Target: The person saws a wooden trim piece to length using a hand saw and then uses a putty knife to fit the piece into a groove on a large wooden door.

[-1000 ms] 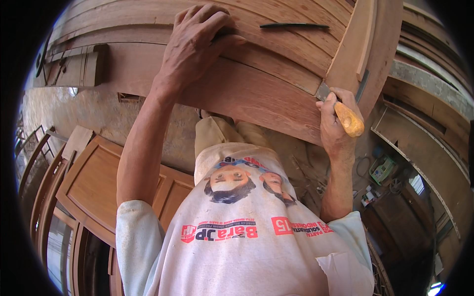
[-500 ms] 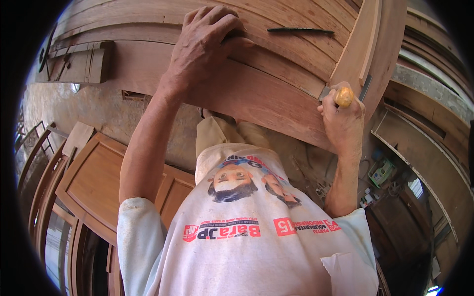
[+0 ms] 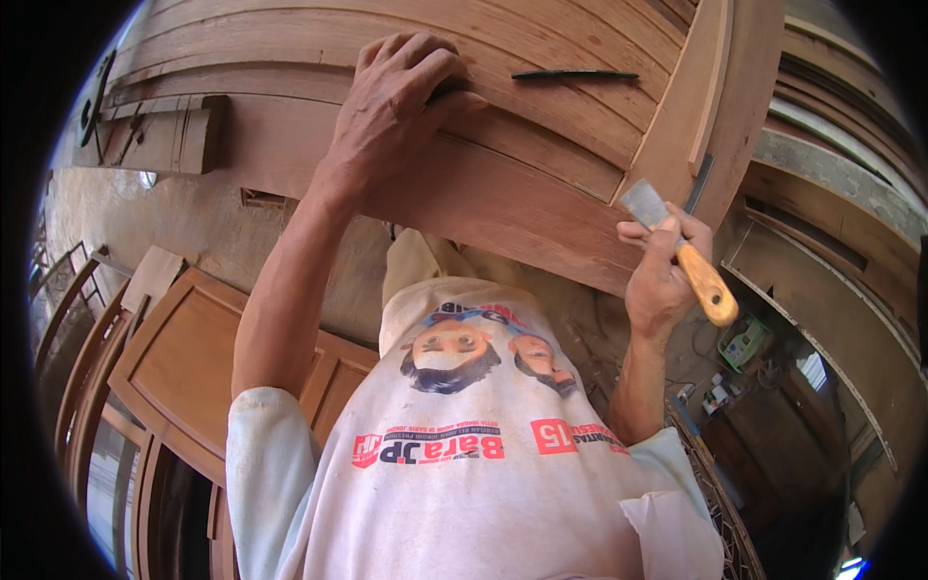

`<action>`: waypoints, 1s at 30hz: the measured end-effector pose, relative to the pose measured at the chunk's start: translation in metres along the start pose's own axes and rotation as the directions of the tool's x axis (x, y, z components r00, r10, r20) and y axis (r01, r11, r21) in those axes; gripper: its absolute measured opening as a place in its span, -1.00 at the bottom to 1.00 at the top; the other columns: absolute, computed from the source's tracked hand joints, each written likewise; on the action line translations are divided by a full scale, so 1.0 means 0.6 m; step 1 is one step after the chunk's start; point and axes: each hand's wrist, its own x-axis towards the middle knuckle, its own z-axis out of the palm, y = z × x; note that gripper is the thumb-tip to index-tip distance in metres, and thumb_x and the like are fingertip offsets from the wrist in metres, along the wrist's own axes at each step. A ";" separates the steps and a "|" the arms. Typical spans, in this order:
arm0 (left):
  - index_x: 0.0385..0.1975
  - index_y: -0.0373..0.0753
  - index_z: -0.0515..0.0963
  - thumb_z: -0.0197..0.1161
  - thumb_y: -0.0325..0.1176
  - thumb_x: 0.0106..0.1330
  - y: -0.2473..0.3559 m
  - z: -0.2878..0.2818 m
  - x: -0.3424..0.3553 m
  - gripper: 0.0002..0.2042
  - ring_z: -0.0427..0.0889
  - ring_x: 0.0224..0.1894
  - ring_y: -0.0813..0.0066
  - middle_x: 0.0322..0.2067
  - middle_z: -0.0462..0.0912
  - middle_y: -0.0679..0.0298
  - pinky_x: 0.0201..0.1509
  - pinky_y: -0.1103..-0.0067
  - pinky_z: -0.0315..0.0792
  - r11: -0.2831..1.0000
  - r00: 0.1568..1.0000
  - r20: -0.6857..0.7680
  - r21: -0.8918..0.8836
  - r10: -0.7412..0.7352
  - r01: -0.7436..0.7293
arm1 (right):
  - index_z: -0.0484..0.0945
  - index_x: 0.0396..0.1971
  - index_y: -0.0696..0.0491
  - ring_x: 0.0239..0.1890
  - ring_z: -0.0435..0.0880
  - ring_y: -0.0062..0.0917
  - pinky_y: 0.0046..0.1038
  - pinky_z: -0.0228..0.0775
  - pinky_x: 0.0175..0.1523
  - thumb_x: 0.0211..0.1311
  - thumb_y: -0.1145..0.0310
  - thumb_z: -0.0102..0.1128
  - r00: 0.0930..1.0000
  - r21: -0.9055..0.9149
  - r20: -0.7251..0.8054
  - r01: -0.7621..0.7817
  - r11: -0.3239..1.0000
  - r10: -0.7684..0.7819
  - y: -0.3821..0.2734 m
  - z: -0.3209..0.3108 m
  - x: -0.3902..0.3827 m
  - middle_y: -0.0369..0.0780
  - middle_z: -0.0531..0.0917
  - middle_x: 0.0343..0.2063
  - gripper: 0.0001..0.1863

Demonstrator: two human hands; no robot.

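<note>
Obs.: nearest the camera, a white printed cloth shirt (image 3: 454,512) is filling the view below the landmark, a reddish-brown slatted wooden panel (image 3: 512,188). At the panel's near right corner, the right hand (image 3: 662,275) is holding a grey-bladed, yellow-brown wooden-handled putty knife (image 3: 703,275). Its flat blade is pointing away from the body, over the corner; whether it is touching wood cannot be told.

Handling (judgement): the blade is probably calling for a low angle and light, even pressure along the grain, so its corners are not digging in. The left hand (image 3: 398,106) should be bracing well clear of its path.

Fingers: the right ones are clamping the handle close behind the blade, thumb lying along it. The left ones are resting curled, close together, on the panel, left of the knife; anything underneath is hidden.

Farther: a thin dark pen-like stick (image 3: 576,75) is lying on the panel's slats; a brown panelled wooden door (image 3: 208,348) is sitting beyond the panel's near edge, leftward.
</note>
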 end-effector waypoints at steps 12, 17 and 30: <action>-0.18 -0.15 0.65 0.40 -0.07 0.37 0.004 0.000 -0.004 -0.72 0.56 0.15 0.22 -0.06 0.67 0.31 0.36 0.28 0.30 1.000 1.000 -0.012 -0.007 -0.001 0.001 | 0.59 -0.13 0.25 -0.39 0.83 -0.49 -0.48 0.65 -0.28 0.55 0.52 0.11 0.983 -0.231 0.153 0.132 0.964 -0.098 0.010 -0.012 0.019 -0.16 0.72 -0.35 -0.88; -0.14 -0.14 0.66 0.42 -0.05 0.36 0.002 0.001 -0.004 -0.70 0.57 0.16 0.21 -0.03 0.67 0.31 0.35 0.26 0.32 1.000 1.000 -0.002 0.020 0.008 -0.007 | 0.60 -0.12 0.26 -0.36 0.84 -0.49 -0.49 0.66 -0.28 0.53 0.53 0.13 0.976 -0.215 0.165 0.177 0.960 -0.143 0.013 -0.016 0.017 -0.16 0.72 -0.35 -0.88; -0.11 -0.13 0.69 0.49 -0.07 0.30 0.001 0.005 -0.006 -0.68 0.60 0.16 0.17 0.01 0.67 0.31 0.33 0.22 0.37 0.999 1.000 -0.002 0.046 0.005 -0.005 | 0.62 -0.13 0.25 -0.35 0.86 -0.50 -0.49 0.66 -0.29 0.54 0.52 0.14 0.970 -0.241 0.175 0.210 0.948 -0.170 0.021 -0.021 0.022 -0.16 0.74 -0.32 -0.88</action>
